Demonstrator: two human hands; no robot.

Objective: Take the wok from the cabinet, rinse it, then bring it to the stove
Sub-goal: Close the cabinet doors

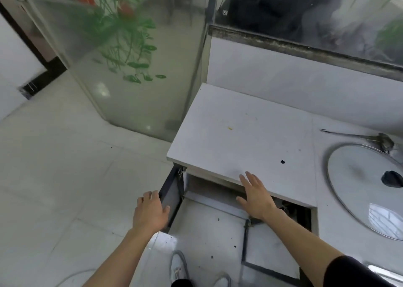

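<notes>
- White tiles cover the floor (pixel 65 166), and a white worktop (pixel 239 134) runs along the wall with a cabinet (pixel 218 196) below it.
- Two cabinet doors are seen swung open: the left door (pixel 171 196) and the right door (pixel 268 249).
- The left hand (pixel 150 212) is held at the left door's edge, fingers curled round it, thumb on the inner face.
- The right hand (pixel 256 196) is laid over the worktop's front edge above the opening, fingers straight and spread, holding nothing.
- The wok is not seen; it is judged to be inside the cabinet, hidden below the worktop.
- The step in hand is judged to be the first: opening up to take the wok out.
- Next, a lower look and a reach into the dark opening are called for.
- Counted on the worktop: one glass lid (pixel 366 188), one ladle (pixel 359 137).
</notes>
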